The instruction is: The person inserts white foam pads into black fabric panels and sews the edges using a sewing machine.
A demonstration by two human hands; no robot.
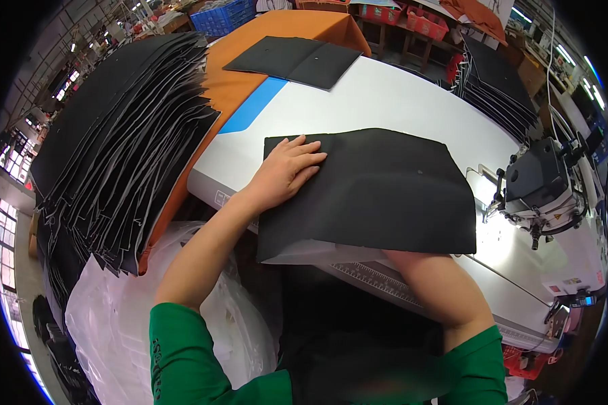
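Observation:
A black sheet panel (378, 185), perhaps fabric or leather-like, lies over the front of the white sewing machine table (405, 98). My left hand (290, 169) rests on its upper left part, palm down, with the fingers stretched out flat. Along the panel's near edge shows a pale translucent layer (317, 251). My right hand reaches in beneath that near edge, so the panel hides its fingers; only the wrist and forearm (439, 277) are plain to see. The sewing machine head (537, 179) stands to the right of the panel, apart from it.
A tall stack of black panels (121, 135) stands at the left on orange material (243, 61). Another black panel (294, 59) lies at the table's far end. More stacked panels (500, 84) sit at the back right. Clear plastic wrapping (142, 324) bulges below my left arm.

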